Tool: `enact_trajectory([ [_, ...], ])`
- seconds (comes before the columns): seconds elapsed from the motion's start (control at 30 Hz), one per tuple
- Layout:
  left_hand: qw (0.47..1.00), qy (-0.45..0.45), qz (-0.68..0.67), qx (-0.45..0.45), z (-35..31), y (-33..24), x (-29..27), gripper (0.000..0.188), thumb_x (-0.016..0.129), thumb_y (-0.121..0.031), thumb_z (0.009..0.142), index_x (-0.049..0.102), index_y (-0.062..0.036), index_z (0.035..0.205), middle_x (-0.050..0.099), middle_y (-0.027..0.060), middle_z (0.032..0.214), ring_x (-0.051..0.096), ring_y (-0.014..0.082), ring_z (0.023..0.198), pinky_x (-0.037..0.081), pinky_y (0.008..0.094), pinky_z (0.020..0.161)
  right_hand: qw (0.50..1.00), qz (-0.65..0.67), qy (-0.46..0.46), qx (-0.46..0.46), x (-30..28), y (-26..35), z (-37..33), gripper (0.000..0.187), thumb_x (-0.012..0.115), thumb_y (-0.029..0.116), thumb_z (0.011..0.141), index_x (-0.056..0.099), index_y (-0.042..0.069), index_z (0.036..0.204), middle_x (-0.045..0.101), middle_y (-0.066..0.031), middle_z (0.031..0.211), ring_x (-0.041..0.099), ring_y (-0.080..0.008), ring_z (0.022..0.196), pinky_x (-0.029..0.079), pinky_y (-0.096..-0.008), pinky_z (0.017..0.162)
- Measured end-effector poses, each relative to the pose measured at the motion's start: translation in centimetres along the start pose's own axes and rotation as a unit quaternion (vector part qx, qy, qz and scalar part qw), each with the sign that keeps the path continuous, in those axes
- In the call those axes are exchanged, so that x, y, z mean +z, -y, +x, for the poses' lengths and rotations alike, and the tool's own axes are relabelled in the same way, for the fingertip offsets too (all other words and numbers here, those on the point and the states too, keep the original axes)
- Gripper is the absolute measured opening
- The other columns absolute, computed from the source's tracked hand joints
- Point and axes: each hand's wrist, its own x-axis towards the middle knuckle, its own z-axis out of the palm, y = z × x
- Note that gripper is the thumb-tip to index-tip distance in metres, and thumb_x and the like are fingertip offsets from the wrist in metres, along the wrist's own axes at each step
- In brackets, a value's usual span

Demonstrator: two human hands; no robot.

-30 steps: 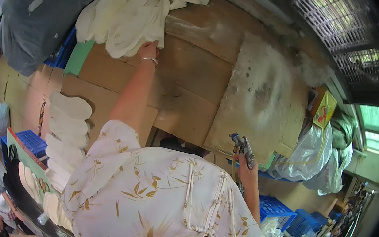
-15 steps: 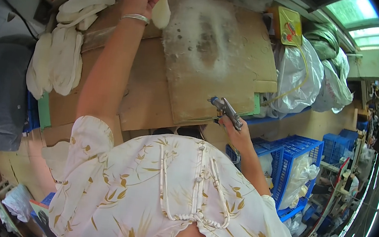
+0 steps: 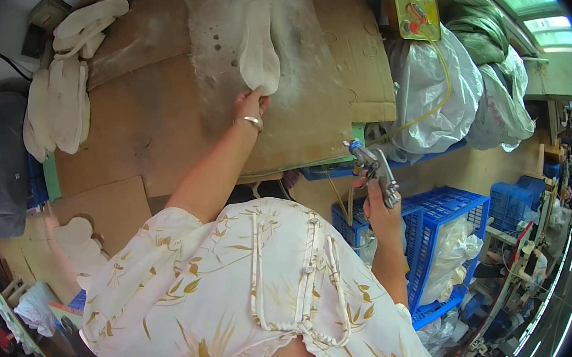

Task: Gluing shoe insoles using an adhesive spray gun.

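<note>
blue crate (image 3: 470,222) right: white bagged stuff | left hand (image 3: 250,105) pinches white insole (image 3: 259,50) near end, rest lying beyond | right hand (image 3: 377,207) grips spray gun (image 3: 375,169)

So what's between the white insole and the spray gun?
In the head view, only brown cardboard, dusted white, lies between the insole under the left hand and the spray gun.

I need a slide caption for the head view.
Left hand places white insole on dusty cardboard; right hand holds metal spray gun.

Yellow labelled can (image 3: 412,10), table's far edge
</note>
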Motion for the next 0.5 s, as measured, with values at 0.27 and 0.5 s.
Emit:
enact_trajectory([
  [0.27, 0.995, -0.028, 0.065, -0.066, -6.0, 4.8, -2.4, 0.022, 0.061, -0.013, 0.080, 0.049, 0.0006, 0.092, 0.058, 0.0099, 0.083, 0.062, 0.0204, 0.069, 0.052, 0.0263, 0.057, 0.999, 0.035, -0.023, -0.021, -4.3, 4.1, 2.5, 0.030, 0.045, 0.027, 0.090, 0.053, 0.001, 0.103, 0.060, -0.0069, 0.087, 0.035, -0.0021, 0.042, 0.029, -0.0182, 0.037],
  [0.5, 0.990, -0.013, 0.128, -0.054, -5.8, 5.0, -2.8, 0.021, 0.059, -0.018, 0.081, 0.052, 0.0006, 0.088, 0.059, 0.0092, 0.078, 0.061, 0.0176, 0.060, 0.050, 0.0245, 0.047, 0.978, -0.097, 0.166, -0.077, 0.2, 2.8, 4.8, 0.023, 0.050, 0.024, 0.088, 0.054, 0.002, 0.092, 0.053, -0.0013, 0.074, 0.041, -0.0061, 0.056, 0.035, -0.0223, 0.050],
])
